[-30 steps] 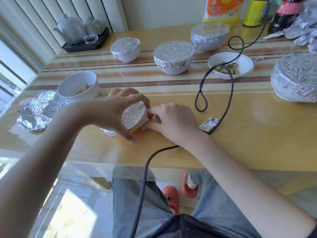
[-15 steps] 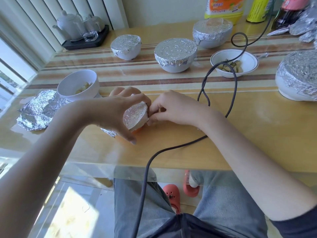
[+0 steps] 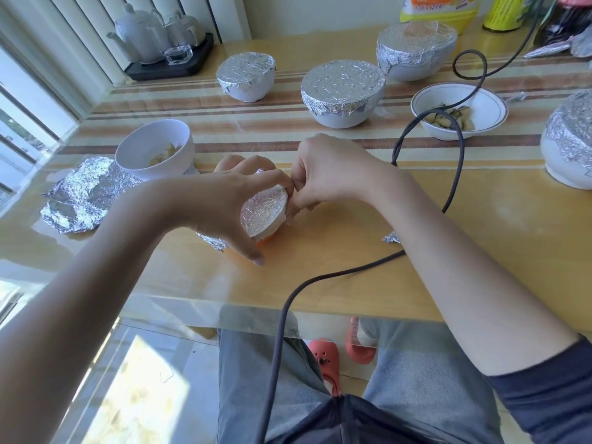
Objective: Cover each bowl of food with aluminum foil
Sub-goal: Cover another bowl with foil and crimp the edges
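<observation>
A small bowl (image 3: pixel 266 211) topped with aluminum foil is tilted toward me at the table's near middle. My left hand (image 3: pixel 234 197) grips it around its sides. My right hand (image 3: pixel 323 174) pinches the foil at the bowl's right rim. An uncovered white bowl (image 3: pixel 153 149) with yellow food stands to the left. Another uncovered bowl (image 3: pixel 459 110) with food sits at the back right. Foil-covered bowls stand behind: a small bowl (image 3: pixel 246 76), a middle bowl (image 3: pixel 342 91), a far bowl (image 3: pixel 416 49) and a large bowl (image 3: pixel 570 139) at the right edge.
A crumpled foil sheet (image 3: pixel 80 197) lies at the left. A dark cable (image 3: pixel 448 174) loops across the table and over the back-right bowl. A foil scrap (image 3: pixel 391 238) lies by my right forearm. A teapot tray (image 3: pixel 166 52) and bottles (image 3: pixel 439 8) stand at the back.
My right hand has shifted up along the bowl's right rim, working the foil edge. The left hand keeps its grip, and the bowl stays tilted.
</observation>
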A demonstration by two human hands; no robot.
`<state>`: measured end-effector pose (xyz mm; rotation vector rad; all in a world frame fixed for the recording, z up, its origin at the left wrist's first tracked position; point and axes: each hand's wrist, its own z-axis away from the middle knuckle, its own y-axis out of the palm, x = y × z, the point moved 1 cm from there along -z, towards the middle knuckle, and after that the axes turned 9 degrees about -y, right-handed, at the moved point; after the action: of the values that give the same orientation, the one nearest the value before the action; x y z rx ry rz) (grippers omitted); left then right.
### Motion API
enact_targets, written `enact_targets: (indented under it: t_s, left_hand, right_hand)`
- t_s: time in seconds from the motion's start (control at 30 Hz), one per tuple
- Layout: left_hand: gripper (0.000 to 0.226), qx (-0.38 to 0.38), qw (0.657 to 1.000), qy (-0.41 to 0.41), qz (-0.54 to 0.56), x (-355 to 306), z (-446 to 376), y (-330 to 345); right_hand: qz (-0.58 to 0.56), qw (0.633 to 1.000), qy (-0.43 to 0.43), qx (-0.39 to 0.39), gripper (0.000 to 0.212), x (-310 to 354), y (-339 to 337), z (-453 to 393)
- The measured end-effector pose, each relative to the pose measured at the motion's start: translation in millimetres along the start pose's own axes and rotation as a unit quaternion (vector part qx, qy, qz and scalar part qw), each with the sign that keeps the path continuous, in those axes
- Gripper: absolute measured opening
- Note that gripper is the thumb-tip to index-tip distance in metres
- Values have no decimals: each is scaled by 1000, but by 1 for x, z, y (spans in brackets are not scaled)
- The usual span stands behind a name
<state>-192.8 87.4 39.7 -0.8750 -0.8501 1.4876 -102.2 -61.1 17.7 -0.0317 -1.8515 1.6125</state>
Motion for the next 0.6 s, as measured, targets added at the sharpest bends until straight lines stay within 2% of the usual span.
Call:
enact_targets:
  t_s: [0.17, 0.3, 0.6]
  left_hand:
    - [96, -2, 1000, 7, 8, 1, 0, 0]
    - [95, 0, 1000, 5, 3, 1, 1, 1]
    - [101, -3, 1000, -2, -3, -2, 2, 1]
  right_hand:
    - [-36, 999, -19, -27, 37, -5, 4, 21]
    - [-40, 996, -29, -78, 37, -4, 10, 19]
    - [-73, 995, -41, -45, 27, -3, 12, 26]
